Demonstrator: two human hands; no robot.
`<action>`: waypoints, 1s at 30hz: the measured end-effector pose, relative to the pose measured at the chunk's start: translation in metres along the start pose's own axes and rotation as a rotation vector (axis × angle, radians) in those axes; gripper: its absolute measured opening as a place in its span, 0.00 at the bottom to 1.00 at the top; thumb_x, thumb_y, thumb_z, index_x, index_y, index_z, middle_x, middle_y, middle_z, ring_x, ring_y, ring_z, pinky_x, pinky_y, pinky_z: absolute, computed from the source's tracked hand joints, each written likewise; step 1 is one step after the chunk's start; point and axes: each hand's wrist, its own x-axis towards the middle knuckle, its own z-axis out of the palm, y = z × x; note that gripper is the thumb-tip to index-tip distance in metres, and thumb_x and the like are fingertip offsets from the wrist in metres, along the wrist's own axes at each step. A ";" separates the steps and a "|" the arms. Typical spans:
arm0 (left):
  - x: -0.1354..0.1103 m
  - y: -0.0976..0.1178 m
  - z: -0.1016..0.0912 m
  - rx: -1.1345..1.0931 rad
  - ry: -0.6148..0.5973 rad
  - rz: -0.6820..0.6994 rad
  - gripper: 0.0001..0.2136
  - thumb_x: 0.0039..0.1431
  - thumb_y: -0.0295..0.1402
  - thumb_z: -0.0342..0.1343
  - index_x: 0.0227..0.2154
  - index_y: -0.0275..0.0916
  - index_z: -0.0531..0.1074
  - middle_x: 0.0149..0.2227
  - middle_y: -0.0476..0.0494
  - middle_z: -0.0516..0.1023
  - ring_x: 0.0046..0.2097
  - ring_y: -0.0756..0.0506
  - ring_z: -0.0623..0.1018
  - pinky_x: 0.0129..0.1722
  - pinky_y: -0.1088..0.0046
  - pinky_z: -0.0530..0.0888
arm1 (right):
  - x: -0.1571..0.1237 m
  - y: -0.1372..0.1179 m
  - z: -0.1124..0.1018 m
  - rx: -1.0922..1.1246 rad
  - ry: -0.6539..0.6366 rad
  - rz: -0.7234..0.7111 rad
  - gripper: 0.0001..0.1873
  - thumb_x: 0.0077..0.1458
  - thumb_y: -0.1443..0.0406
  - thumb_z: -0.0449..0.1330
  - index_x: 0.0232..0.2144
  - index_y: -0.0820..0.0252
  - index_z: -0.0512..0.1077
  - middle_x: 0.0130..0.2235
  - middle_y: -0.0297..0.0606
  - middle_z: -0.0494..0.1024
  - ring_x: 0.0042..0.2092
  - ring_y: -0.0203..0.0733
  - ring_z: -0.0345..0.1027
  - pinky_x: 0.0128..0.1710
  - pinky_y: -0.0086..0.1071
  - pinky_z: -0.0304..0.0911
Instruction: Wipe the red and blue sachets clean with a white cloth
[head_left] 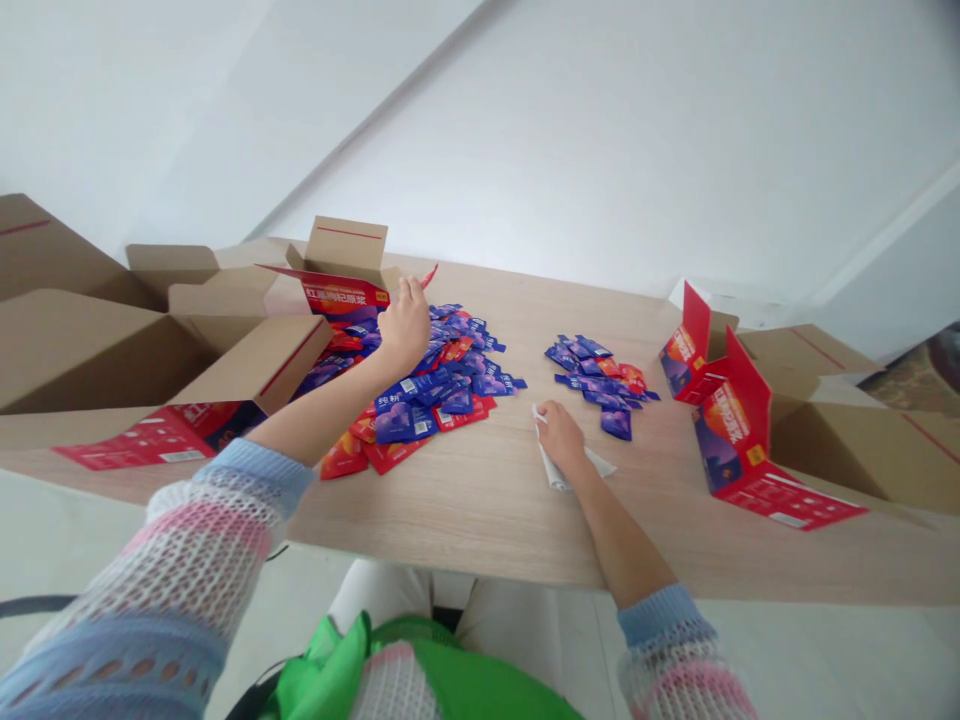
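Observation:
My left hand (406,324) is raised over the left side of a big pile of purple and red sachets (442,390). Its fingers are pinched on a red sachet (430,277), of which only a thin edge shows. My right hand (561,436) rests on the table with its fingers closed on a folded white cloth (553,472). Just beyond and to the right of that hand lies a smaller pile of purple and red sachets (592,372).
Open cardboard boxes with red printed sides stand at the left: a large one (165,430) and a smaller one (343,292) behind. On the right are two more open boxes, a small (686,350) and a larger (731,430). The wooden table (450,520) meets a white wall.

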 end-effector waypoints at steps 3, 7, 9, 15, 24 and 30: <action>0.015 -0.021 0.033 0.149 -0.009 0.090 0.22 0.65 0.26 0.32 0.60 0.27 0.55 0.60 0.20 0.58 0.51 0.34 0.72 0.44 0.59 0.71 | -0.001 0.001 -0.001 -0.003 -0.012 0.004 0.08 0.58 0.67 0.55 0.41 0.57 0.66 0.44 0.40 0.72 0.46 0.42 0.66 0.41 0.31 0.56; 0.015 -0.051 0.069 0.242 -0.219 0.148 0.20 0.64 0.26 0.35 0.54 0.22 0.62 0.51 0.17 0.69 0.50 0.33 0.73 0.44 0.59 0.70 | -0.002 0.002 -0.002 -0.021 -0.013 0.004 0.08 0.58 0.66 0.55 0.42 0.56 0.65 0.43 0.39 0.72 0.45 0.43 0.66 0.40 0.31 0.56; 0.012 -0.061 0.077 0.250 -0.335 0.216 0.19 0.63 0.27 0.38 0.51 0.23 0.66 0.48 0.19 0.71 0.50 0.34 0.74 0.45 0.60 0.70 | -0.002 0.001 -0.003 -0.025 -0.017 0.010 0.08 0.58 0.66 0.55 0.42 0.56 0.65 0.43 0.39 0.72 0.45 0.42 0.66 0.39 0.31 0.56; 0.024 -0.069 0.070 0.223 -0.460 0.353 0.19 0.62 0.35 0.43 0.50 0.31 0.69 0.47 0.29 0.74 0.49 0.38 0.75 0.48 0.65 0.68 | -0.003 0.001 -0.004 -0.025 -0.037 0.027 0.08 0.58 0.66 0.55 0.42 0.56 0.65 0.44 0.38 0.72 0.45 0.42 0.66 0.39 0.31 0.55; 0.030 -0.022 0.038 -0.030 -0.085 0.226 0.21 0.65 0.36 0.36 0.45 0.28 0.72 0.50 0.25 0.72 0.50 0.35 0.73 0.50 0.59 0.68 | -0.004 -0.001 -0.003 0.062 -0.014 -0.002 0.08 0.57 0.67 0.56 0.40 0.56 0.66 0.43 0.39 0.73 0.45 0.43 0.66 0.41 0.32 0.57; 0.019 0.063 0.069 -0.227 -0.225 0.446 0.18 0.58 0.29 0.44 0.44 0.35 0.75 0.47 0.36 0.77 0.50 0.42 0.74 0.51 0.68 0.68 | -0.003 -0.010 -0.022 0.177 0.247 -0.031 0.08 0.58 0.68 0.52 0.41 0.55 0.65 0.44 0.38 0.71 0.47 0.42 0.64 0.46 0.32 0.57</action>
